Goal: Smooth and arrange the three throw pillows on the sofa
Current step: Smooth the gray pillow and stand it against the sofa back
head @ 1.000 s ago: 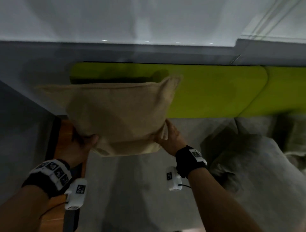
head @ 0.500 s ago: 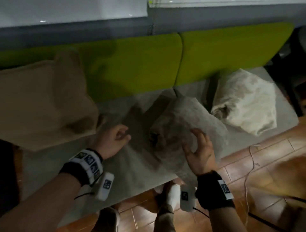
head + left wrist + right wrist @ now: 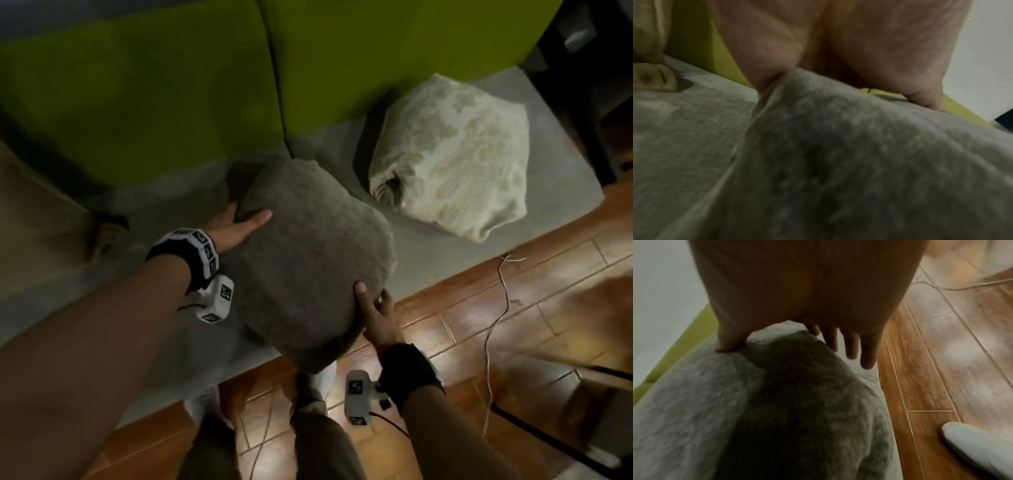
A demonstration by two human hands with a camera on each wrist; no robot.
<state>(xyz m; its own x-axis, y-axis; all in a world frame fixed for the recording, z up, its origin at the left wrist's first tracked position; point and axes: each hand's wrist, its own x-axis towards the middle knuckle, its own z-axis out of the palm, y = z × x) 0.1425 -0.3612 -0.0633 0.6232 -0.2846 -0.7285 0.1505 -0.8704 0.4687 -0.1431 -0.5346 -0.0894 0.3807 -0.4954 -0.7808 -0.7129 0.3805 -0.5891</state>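
A grey fuzzy pillow is held between both hands above the front of the grey sofa seat. My left hand grips its far left edge, thumb on top and fingers hidden behind it. My right hand pinches its near right corner, thumb pressed into the top and fingers reaching below the edge. A tan pillow leans against the green backrest at the left. A cream patterned pillow lies crumpled on the seat at the right.
A wooden floor runs along the sofa front, with a thin cord trailing across it. My feet in light shoes stand close to the sofa. A dark piece of furniture stands past the sofa's right end.
Both hands let go of the tan pillow, now propped at the left. They moved right to the grey pillow and have taken hold of it, lifting it off the seat.
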